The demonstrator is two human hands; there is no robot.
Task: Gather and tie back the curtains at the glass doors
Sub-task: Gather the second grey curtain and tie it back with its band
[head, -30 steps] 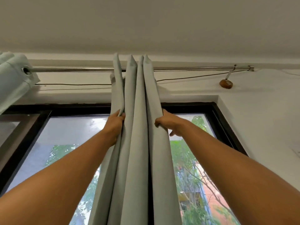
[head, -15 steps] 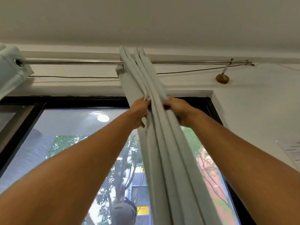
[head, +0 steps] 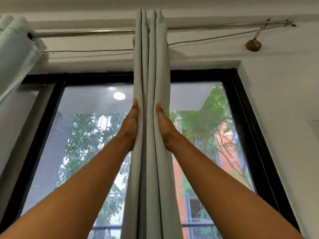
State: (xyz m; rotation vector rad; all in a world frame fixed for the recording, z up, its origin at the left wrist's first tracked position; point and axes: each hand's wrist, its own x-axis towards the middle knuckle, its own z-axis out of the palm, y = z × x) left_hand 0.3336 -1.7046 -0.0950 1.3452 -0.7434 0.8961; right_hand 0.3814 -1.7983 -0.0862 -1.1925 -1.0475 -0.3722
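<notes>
A pale grey-green curtain (head: 149, 69) hangs in tight vertical folds from the metal rod (head: 82, 33), in front of the black-framed glass door (head: 96, 135). My left hand (head: 132, 125) lies flat against the left side of the bunch, fingers straight and pointing up. My right hand (head: 164, 125) presses the right side the same way. The folds are squeezed between both palms. A second gathered curtain (head: 15, 49) hangs at the far left end of the rod.
A rod bracket with a round brown mount (head: 253, 45) sits on the white wall (head: 284, 100) at upper right. A thin cable (head: 86, 50) runs along the wall under the rod. Trees and an orange building show through the glass.
The curtain, pulled slanting to the right half a second ago, now hangs straight. My hands have gone from gripping the folds to pressing them flat from both sides, a little lower down.
</notes>
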